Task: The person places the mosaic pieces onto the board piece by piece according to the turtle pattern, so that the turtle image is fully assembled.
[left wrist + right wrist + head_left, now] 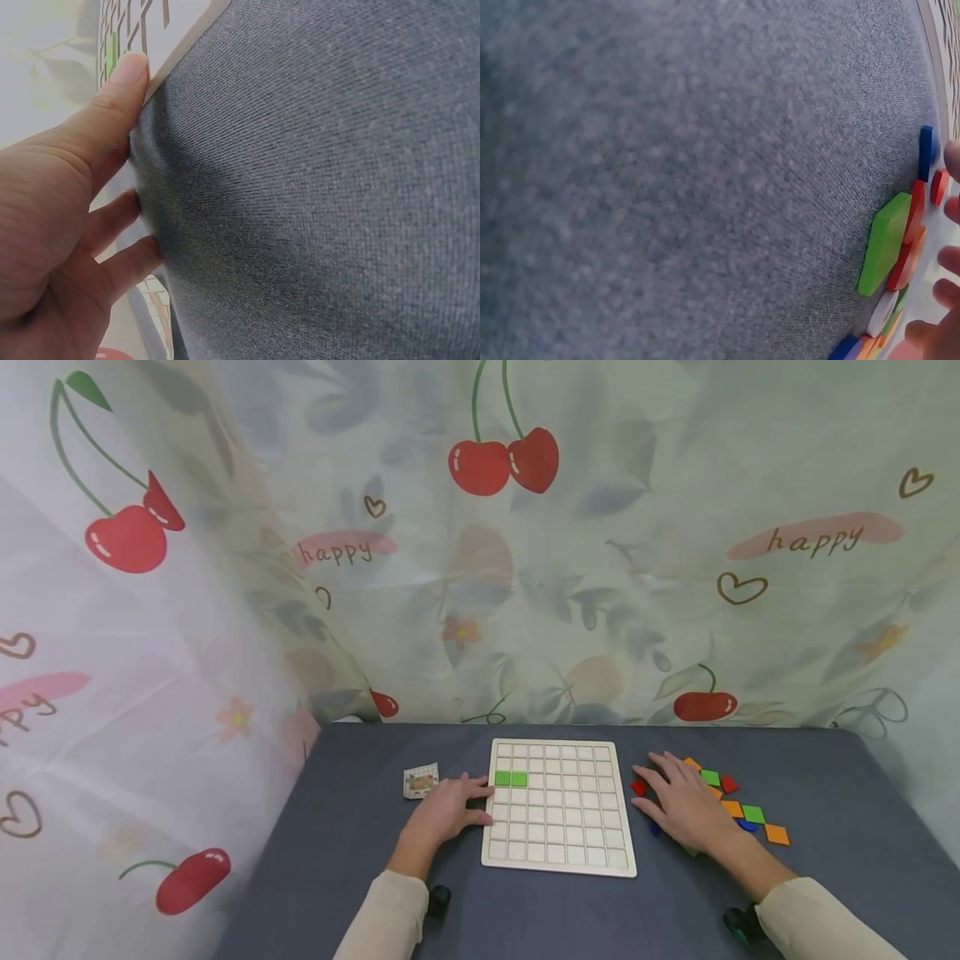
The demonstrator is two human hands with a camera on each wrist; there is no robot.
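Observation:
A pale wooden grid board [564,810] lies on the table, with two green square tiles [511,779] side by side in cells near its left edge. Beside that edge is my left hand [442,810], its fingertips touching the board; the left wrist view shows the thumb [127,75] resting on the rim. My right hand [686,806] hovers, fingers spread, over a loose scatter of coloured pieces right of the board. Among them are an orange tile [777,835], a green tile [753,814] and a red piece [730,784]. The hand hides part of the pile.
A small printed card [420,782] lies left of the board, close to my left hand. Dark grey cloth covers the table [315,877]. A patterned curtain [525,568] hangs behind the table and along its sides.

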